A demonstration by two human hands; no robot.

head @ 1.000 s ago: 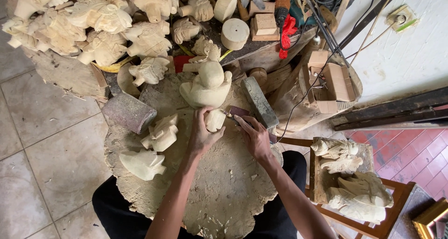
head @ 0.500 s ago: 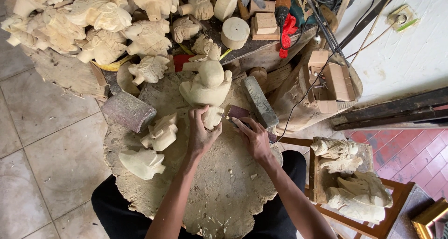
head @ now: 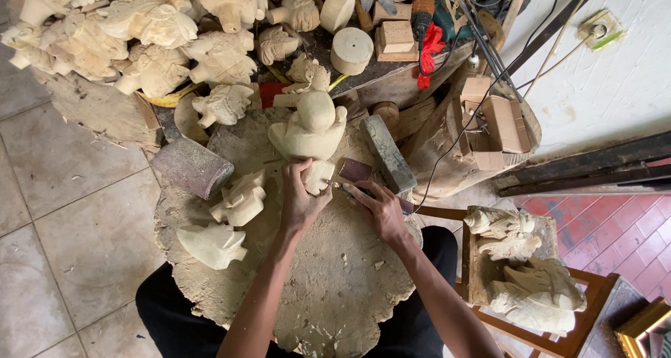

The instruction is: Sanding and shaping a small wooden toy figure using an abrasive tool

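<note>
My left hand (head: 300, 203) grips a small pale wooden carving (head: 318, 176) and presses it onto the round wooden work slab (head: 328, 288). My right hand (head: 377, 208) holds a thin carving tool (head: 344, 187) whose tip touches the small carving's right side. A larger rounded wooden figure (head: 309, 126) stands just beyond the piece, close to my fingers.
Two unfinished carvings (head: 241, 198) (head: 212, 245) lie left of my hand, with a dark roll of abrasive (head: 192, 166) behind them. A grey sharpening stone (head: 388, 154) lies at the right. Several carved figures (head: 150, 43) are piled at the back. More carvings (head: 531, 288) rest on a wooden chair.
Both hands stay on the small carving. The right hand has shifted the tool slightly against it.
</note>
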